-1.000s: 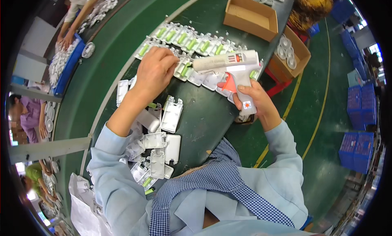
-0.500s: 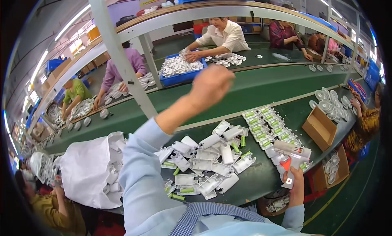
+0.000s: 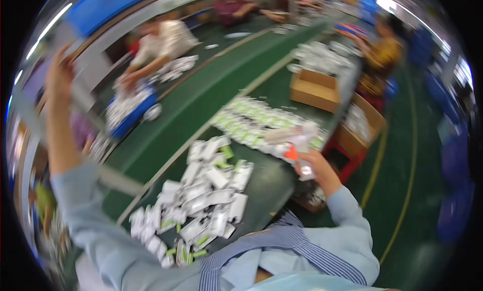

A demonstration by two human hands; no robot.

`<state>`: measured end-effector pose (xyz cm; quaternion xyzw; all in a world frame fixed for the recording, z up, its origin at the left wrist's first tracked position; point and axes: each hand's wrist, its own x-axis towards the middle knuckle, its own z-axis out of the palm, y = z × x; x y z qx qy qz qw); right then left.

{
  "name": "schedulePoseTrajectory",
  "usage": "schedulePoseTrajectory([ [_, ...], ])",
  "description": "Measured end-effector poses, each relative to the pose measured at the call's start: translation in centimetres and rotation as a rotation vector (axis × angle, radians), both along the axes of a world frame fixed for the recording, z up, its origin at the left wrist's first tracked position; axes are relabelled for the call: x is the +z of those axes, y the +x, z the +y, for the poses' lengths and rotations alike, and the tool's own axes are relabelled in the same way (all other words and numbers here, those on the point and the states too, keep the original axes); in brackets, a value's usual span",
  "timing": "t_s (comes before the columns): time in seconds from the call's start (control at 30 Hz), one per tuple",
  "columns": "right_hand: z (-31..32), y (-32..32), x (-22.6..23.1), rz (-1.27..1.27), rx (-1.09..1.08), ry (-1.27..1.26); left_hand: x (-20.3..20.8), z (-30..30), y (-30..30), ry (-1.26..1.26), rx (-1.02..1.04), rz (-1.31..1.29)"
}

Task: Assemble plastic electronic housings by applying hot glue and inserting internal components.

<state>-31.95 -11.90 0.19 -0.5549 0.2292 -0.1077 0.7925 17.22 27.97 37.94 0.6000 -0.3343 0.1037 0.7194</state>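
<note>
Your left hand (image 3: pixel 60 74) has swung farther left, raised off the bench (image 3: pixel 269 175); I cannot tell its grip through blur. Your right hand (image 3: pixel 316 165) wraps round the glue gun (image 3: pixel 303 136) near the bench's right edge.

Factory assembly workshop, evidenced by a long green belt (image 3: pixel 201 95), workers (image 3: pixel 168 42) along its far side and white plastic parts (image 3: pixel 217 177) heaped at its near side.

Green floor (image 3: pixel 422 190), yellow lines (image 3: pixel 380 162), glowing strip light (image 3: pixel 49 30).
</note>
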Motion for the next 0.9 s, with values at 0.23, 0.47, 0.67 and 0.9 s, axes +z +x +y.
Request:
schedulePoseTrajectory([
  [0.23,0.0,-0.7,0.2,-0.138,-0.005,0.093,1.5,8.4,10.8,-0.032,-0.156,-0.029],
  [0.47,-0.3,-0.3,-1.2,-0.093,0.013,0.106,-5.7,5.3,0.4,0.018,-0.366,0.286],
  [0.67,0.3,-1.1,0.4,-0.095,-0.030,0.033,-14.7,-3.3,-9.9,0.094,-0.084,0.283],
  [0.9,1.3,-0.4,2.3,-0.044,-0.018,-0.097,-27.2,-13.4,-22.7,0.717,-0.269,0.058],
])
